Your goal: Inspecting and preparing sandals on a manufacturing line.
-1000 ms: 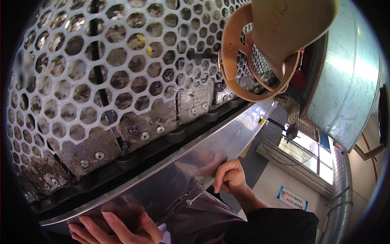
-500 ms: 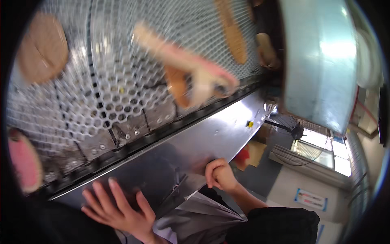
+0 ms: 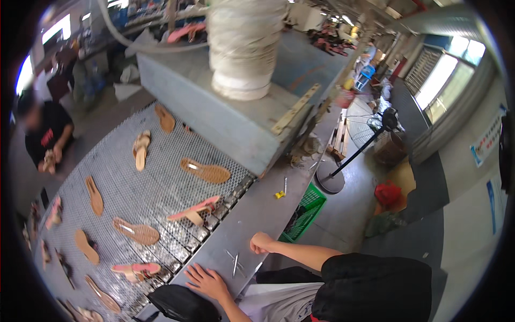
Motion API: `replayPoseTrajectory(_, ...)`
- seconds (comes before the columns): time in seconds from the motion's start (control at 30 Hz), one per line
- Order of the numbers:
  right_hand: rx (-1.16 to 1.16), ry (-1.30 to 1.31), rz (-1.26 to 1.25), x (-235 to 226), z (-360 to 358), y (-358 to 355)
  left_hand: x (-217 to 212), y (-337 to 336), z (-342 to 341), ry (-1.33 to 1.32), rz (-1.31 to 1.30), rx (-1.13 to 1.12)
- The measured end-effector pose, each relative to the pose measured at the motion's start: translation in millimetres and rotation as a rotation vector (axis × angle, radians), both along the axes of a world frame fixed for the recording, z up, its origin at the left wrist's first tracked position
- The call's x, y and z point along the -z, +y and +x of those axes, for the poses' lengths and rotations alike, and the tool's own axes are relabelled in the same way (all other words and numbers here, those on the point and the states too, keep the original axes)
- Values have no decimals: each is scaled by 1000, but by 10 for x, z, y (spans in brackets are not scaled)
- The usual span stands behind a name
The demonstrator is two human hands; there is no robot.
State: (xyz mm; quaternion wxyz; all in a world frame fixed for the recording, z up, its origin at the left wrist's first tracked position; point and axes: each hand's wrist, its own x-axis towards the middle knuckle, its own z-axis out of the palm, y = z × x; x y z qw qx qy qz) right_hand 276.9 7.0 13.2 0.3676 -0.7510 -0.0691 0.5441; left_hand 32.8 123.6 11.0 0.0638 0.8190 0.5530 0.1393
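My left hand (image 3: pixel 206 280) lies with fingers spread on the grey metal ledge (image 3: pixel 241 214) beside a mesh conveyor belt (image 3: pixel 177 225). A little to the right, my right hand (image 3: pixel 261 243) rests at the ledge's outer edge, curled into a loose fist with nothing visible in it. Between the hands lie thin silver pen-like tools (image 3: pixel 235 264). On the belt, a sandal with pink lining (image 3: pixel 196 209) is close to the ledge, and another pink-lined sandal (image 3: pixel 135 270) sits left of my left hand. Tan shoe soles (image 3: pixel 135 231) are scattered around them.
A metal hood (image 3: pixel 209 96) with a white wrapped duct (image 3: pixel 244 48) covers the belt's far part. Another person (image 3: pixel 47 131) at far left holds a sandal. Right of the ledge stand a green crate (image 3: pixel 306 212) and a floor fan (image 3: pixel 383 121). A black bag-like item (image 3: pixel 182 303) borders my left hand.
The view has swung up and back, so the whole belt, the hood and the room now show. Both hands stay on the ledge, left spread and right curled.
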Motion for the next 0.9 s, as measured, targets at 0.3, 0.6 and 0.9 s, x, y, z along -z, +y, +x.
replayPoseTrajectory(0.3, 72, -70, 34, 125, 32, 6, 47, -32, 57, -4, 25, 9)
replayPoseTrajectory(0.6, 105, -64, 89, 298, 141, 49, 163, -4, 142, 10, 42, 15)
replayPoseTrajectory(0.9, 51, -77, -9, 135, 113, -77, 228, -142, 130, 48, 16, -8)
